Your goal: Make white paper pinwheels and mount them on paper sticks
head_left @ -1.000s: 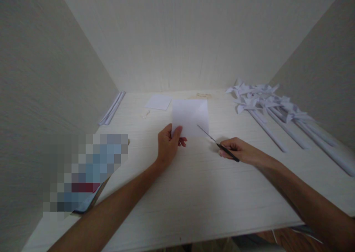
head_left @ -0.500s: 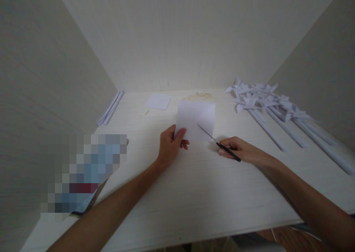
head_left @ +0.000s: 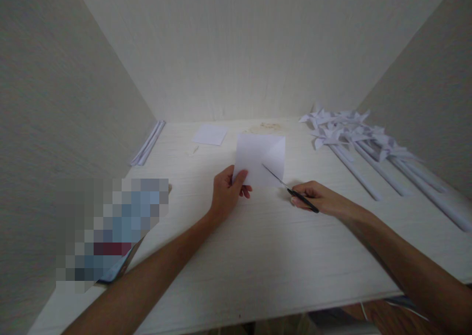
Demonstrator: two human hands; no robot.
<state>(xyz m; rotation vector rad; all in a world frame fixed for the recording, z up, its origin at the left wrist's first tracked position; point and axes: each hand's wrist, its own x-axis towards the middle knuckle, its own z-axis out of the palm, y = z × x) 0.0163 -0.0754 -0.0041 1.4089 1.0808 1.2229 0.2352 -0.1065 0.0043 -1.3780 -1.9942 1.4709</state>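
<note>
A square sheet of white paper (head_left: 254,153) is pinched at its lower left corner by my left hand (head_left: 227,190), thumb on top and fingers underneath. Crease lines run across the sheet. My right hand (head_left: 313,197) grips the black handles of a pair of scissors (head_left: 304,200). The blade crosses the sheet's lower right corner, its tip close to the middle of the paper. From this angle the blades look nearly closed together.
Several white paper pinwheels (head_left: 328,134) with rolled paper sticks (head_left: 356,172) lie at the right. Paper squares (head_left: 210,134) rest behind the left hand. Rolled paper tubes (head_left: 148,143) lie along the left wall. A blurred-out device (head_left: 125,227) is beside my left forearm on the white table (head_left: 236,266).
The two hands, sheet and scissors keep almost the same places. The paper's upper right part has tilted slightly, and its diagonal crease shows more clearly.
</note>
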